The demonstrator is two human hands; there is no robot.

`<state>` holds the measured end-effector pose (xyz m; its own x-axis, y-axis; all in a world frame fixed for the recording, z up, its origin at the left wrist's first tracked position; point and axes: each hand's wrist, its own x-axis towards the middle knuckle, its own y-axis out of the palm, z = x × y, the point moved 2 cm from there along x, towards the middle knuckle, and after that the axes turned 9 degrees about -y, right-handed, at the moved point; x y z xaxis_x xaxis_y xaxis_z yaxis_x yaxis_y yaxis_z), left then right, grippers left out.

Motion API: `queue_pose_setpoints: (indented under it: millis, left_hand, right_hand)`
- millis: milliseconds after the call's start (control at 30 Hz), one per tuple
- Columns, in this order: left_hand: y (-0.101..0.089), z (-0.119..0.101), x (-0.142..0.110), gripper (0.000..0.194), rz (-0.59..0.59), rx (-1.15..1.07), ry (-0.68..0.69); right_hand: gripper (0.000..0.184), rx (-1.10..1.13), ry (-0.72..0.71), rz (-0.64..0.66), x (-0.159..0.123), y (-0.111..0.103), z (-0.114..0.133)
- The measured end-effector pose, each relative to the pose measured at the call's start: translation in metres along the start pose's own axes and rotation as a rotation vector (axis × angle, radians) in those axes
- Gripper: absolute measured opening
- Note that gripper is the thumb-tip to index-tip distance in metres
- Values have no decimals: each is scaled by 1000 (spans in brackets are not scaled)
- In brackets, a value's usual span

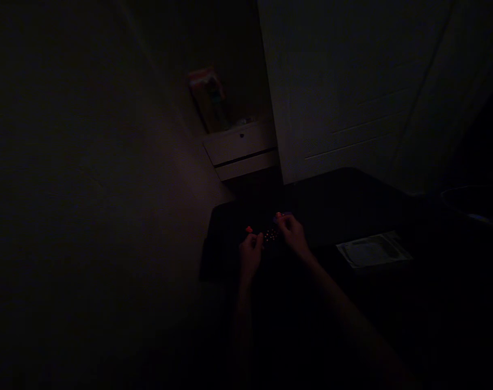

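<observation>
The scene is very dark. My left hand and my right hand rest close together over a dark table. Both have their fingers curled in. Between them lies a cluster of tiny beads or small pieces that I cannot make out clearly. A small red piece shows at my left fingertips, and a red and purple bit at my right fingertips. Whether each hand pinches these pieces or only touches them is unclear in the gloom.
A pale flat packet or tray lies on the table to the right of my hands. Behind the table stands a small white drawer unit with a colourful box on top. A white door or panel rises behind.
</observation>
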<state>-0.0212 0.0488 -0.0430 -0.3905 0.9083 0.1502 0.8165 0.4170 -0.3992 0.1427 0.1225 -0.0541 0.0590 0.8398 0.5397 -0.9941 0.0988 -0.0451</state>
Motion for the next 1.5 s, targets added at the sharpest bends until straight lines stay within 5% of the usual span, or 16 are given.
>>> queue_pose_setpoints:
  millis: [567,1500]
  left_hand:
    - [-7,-9,-5,43,-3,-7,-5]
    - [-9,-10,1,43,-5,-10,0]
  right_hand:
    - [49,96,73,-14,3,1,6]
    - [39,-24,-64,57,6,-2,21]
